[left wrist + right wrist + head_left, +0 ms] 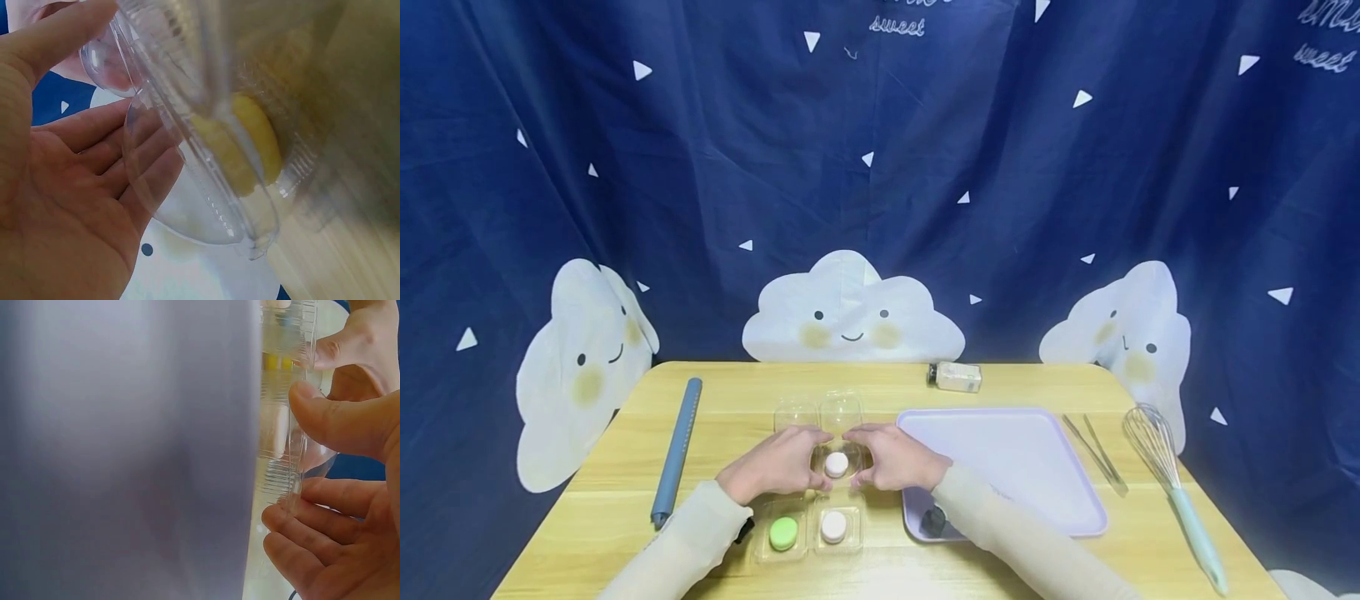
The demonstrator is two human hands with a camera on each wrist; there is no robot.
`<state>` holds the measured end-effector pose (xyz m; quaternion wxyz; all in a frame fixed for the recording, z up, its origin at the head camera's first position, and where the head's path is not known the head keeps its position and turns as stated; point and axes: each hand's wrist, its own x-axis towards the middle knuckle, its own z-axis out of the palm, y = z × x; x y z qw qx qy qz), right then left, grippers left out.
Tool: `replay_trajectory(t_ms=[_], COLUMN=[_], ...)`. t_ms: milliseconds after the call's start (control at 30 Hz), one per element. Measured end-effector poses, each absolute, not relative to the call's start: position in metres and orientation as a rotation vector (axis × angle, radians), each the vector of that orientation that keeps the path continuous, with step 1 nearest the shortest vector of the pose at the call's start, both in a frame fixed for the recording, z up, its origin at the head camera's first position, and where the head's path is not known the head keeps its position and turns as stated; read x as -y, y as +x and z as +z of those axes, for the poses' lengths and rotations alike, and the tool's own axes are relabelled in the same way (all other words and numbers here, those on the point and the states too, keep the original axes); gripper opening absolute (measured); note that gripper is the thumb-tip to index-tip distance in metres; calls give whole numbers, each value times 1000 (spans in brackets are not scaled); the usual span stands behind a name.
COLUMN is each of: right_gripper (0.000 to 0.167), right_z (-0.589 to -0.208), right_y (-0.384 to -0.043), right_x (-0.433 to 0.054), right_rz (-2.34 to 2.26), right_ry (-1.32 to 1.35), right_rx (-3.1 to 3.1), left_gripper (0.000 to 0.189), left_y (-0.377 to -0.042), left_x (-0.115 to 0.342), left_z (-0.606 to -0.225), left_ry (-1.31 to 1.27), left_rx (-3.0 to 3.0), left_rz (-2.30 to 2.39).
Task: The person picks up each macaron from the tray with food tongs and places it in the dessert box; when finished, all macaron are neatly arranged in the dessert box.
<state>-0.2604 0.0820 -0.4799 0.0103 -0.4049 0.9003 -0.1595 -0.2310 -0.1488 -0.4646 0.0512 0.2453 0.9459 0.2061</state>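
Note:
Both hands meet at a clear plastic box (853,468) that holds a pale pink macaron (837,464). My left hand (782,462) holds it from the left, its thumb in front and its fingers behind. From the other side, my right hand (895,456) grips it the same way, its thumb and fingertips at the box's edge in the right wrist view. A yellow macaron (265,140) shows through clear plastic in the left wrist view; in the head view the left hand hides it. Nearer lie a green macaron (783,533) and another pale pink macaron (833,527), each in a clear compartment.
Clear domed lids (841,410) stand behind the hands. A lilac tray (1000,467) lies under the right forearm, with tweezers (1097,457) and a whisk (1176,492) to its right. A blue-grey rod (677,454) lies left, a small capped bottle (957,377) at the back.

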Motion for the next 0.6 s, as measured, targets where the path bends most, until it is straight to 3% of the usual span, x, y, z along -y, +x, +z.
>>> replay_trajectory(t_ms=[600], right_gripper=[69], right_z=[-481], right_y=[-265], right_x=[-81], right_rz=[-498], right_ry=[-1230], right_rx=[-2765], left_gripper=[70], left_y=[-236], left_x=[149], left_z=[-467], left_ry=[735], left_rx=[-2834], left_rz=[631])
